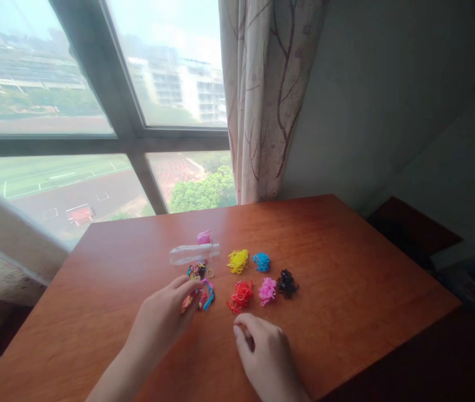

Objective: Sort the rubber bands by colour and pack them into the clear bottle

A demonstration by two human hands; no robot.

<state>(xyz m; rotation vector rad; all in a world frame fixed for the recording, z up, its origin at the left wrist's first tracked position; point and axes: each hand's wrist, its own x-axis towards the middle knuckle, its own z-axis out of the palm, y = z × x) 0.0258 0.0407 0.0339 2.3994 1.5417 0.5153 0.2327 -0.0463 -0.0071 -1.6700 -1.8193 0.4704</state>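
Note:
A mixed pile of small coloured rubber bands [208, 296] lies on the wooden table, partly covered by my left hand [172, 304]. That hand reaches over the pile from the left, fingers stretched out and apart, their tips touching or just above the bands. My right hand [262, 349] rests just in front of a heap of red rubber bands [242, 294]. Its thumb and forefinger curl together at the tips; whatever may be between them is too small to make out. Separate heaps of yellow [238, 261], blue [261, 261], pink [267, 291] and black rubber bands [287, 283] sit nearby.
A clear plastic bottle-shaped container [191, 254] lies on its side behind the mixed pile, with a pink object [204, 237] behind it. The table [346, 290] meets a window and a curtain [258, 100] at the back. A wall [367, 111] rises at the right.

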